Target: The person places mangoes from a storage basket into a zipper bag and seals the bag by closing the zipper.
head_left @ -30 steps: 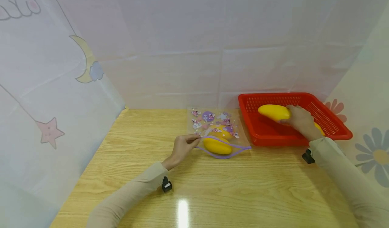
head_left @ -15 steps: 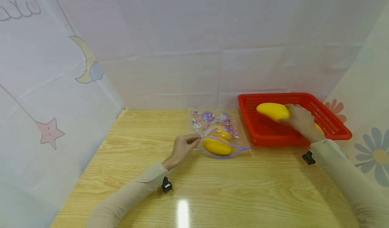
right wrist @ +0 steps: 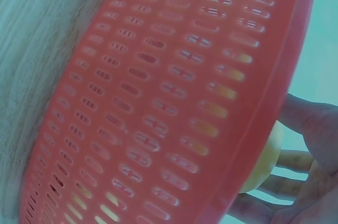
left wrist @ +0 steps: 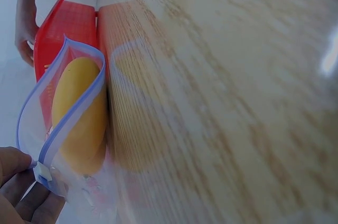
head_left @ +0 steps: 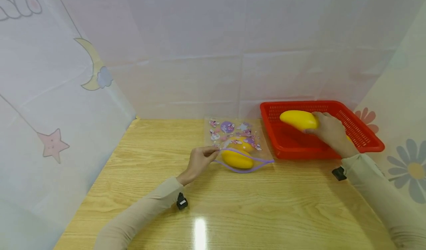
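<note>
My left hand (head_left: 201, 161) pinches the left corner of a clear zip bag (head_left: 229, 127) with purple edging and pink prints, by its white slider (left wrist: 43, 171). The bag lies on the table, its mouth parted toward me. Inside it, one yellow mango (head_left: 237, 159) sits at the mouth and another mango (head_left: 241, 145) lies deeper, behind the printed film. To the right, my right hand (head_left: 327, 129) grips a third mango (head_left: 298, 120) by its right end, over the red basket (head_left: 306, 154). In the right wrist view the basket wall hides most of that mango.
More yellow fruit (head_left: 349, 139) shows in the basket's right side, partly behind my right wrist. The basket stands right of the bag, near the back wall (head_left: 186, 76). The wooden table (head_left: 159, 139) stretches left and in front of the bag.
My right hand has raised the mango a little and shifted it slightly left over the basket. The left hand and the bag have stayed in place.
</note>
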The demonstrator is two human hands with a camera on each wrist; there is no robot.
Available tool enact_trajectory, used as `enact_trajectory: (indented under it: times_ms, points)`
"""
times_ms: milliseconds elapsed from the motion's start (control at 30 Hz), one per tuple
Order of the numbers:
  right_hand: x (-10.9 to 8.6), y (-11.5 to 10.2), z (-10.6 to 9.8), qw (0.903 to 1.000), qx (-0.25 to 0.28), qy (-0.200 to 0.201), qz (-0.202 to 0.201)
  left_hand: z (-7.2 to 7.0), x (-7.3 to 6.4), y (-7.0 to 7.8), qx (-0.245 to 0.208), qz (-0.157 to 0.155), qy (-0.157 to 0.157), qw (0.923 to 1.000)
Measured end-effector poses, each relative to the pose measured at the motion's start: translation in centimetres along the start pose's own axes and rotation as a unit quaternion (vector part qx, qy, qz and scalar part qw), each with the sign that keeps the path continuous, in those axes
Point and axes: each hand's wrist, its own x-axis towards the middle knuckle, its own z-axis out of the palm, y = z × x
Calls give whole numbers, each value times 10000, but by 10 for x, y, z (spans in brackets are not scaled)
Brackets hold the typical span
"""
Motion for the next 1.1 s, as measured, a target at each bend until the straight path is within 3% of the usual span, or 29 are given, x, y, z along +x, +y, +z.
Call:
enact_trajectory:
  times_ms: [233, 700, 933, 1100]
  points:
    - [-3, -7, -2, 9999, -75, 93, -110, 1, 1, -12, -66, -25, 8, 10000]
    - [-18, -31, -6, 9986, 155, 310, -387, -1, -2, -12, -74, -211, -101, 9997]
    - [-23, -39, -7, 9975, 117, 481, -506, 0, 0, -6, -49, -24, -76, 10000]
    - [-27, -45, -10, 9967, 126, 561, -569, 1, 0, -11, 6, -127, -68, 9999]
